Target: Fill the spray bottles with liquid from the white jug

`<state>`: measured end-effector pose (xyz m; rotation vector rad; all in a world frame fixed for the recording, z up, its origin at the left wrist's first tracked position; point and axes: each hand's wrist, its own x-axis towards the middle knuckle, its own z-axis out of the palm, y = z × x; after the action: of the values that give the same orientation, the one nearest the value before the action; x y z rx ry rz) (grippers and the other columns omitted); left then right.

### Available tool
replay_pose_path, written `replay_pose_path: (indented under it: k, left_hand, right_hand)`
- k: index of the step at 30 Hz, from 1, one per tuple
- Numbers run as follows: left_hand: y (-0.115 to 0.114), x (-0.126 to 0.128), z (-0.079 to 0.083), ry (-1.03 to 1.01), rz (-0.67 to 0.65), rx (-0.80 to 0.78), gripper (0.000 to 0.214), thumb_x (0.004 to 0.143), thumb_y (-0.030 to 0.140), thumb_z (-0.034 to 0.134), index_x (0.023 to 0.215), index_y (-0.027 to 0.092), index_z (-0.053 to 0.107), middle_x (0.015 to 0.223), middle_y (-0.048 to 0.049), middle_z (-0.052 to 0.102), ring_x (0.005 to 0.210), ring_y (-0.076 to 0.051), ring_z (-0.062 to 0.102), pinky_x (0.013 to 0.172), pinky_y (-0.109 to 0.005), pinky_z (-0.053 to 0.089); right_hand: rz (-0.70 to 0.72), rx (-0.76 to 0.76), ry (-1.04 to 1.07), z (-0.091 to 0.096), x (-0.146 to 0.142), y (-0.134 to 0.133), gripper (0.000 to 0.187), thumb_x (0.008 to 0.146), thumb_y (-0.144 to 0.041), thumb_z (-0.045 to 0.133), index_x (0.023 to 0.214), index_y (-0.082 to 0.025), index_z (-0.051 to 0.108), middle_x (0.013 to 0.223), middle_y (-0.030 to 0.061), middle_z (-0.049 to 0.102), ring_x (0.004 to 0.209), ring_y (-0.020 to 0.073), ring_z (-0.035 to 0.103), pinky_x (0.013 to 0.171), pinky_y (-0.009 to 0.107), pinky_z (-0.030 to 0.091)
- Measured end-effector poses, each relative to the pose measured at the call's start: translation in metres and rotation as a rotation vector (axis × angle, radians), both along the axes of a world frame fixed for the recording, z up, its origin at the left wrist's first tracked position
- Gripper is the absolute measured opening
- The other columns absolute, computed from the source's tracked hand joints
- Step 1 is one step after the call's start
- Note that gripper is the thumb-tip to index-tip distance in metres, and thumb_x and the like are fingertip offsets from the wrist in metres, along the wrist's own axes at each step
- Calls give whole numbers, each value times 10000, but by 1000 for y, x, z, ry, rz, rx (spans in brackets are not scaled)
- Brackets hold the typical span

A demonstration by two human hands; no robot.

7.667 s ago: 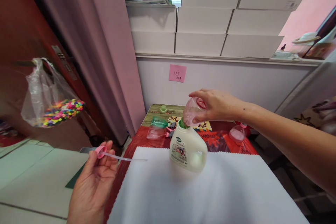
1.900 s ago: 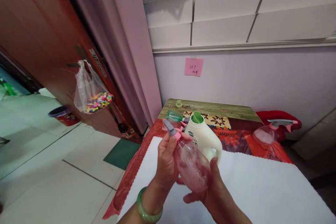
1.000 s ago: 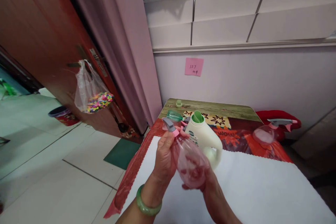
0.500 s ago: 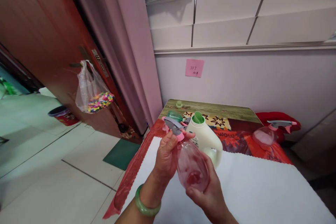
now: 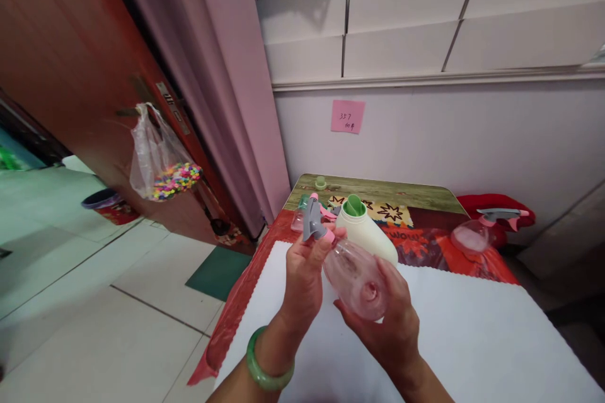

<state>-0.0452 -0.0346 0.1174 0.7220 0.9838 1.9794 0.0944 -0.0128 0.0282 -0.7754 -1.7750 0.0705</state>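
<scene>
Above the bench [image 5: 416, 192], the left hand [image 5: 305, 277] grips a tilted bottle [image 5: 350, 274] by its neck, the right hand [image 5: 396, 315] its lower end; a jug [image 5: 365, 238] stands behind.

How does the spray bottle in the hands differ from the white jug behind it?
Pose: the bottle is held tilted between the left hand and right hand, while the jug stands upright, its base hidden.
Look: the bottle is pink and see-through; the jug is whitish and opaque.
Top: the bottle carries a grey-and-pink sprayer; the jug shows an uncapped green spout.
Both narrow toward the neck.
</scene>
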Motion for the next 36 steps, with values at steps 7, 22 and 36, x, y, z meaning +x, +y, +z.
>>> replay_pose_path:
  k: [7,22,36]
  left_hand:
    - [4,5,-2,-9,16,-77,294,877,440,733,926,159,804,1031,-110,799,1054,-248,723,1015,-381,503]
    - [-3,-4,-16,74,-54,56,338,885,495,714,959,169,760,1022,-109,788,1088,-274,710,1068,-431,468]
    - [-58,-68,-75,528,36,-456,690,694,429,815,1286,234,518,1240,-109,662,1141,-329,654,967,-466,524]
  right_hand:
    - [-103,172,-126,5,4,7,1038,792,-381,862,1612,-188,257,1411,203,591,1237,351,657,974,494,621]
    - [386,-662,224,-3,0,-13,935,665,-464,857,1454,-230,414,1437,146,589,1288,352,623,1024,450,573]
    - [650,-977,94,-44,-8,-20,745,812,-636,737,1430,-285,515,1628,162,370,1391,353,526,981,460,579]
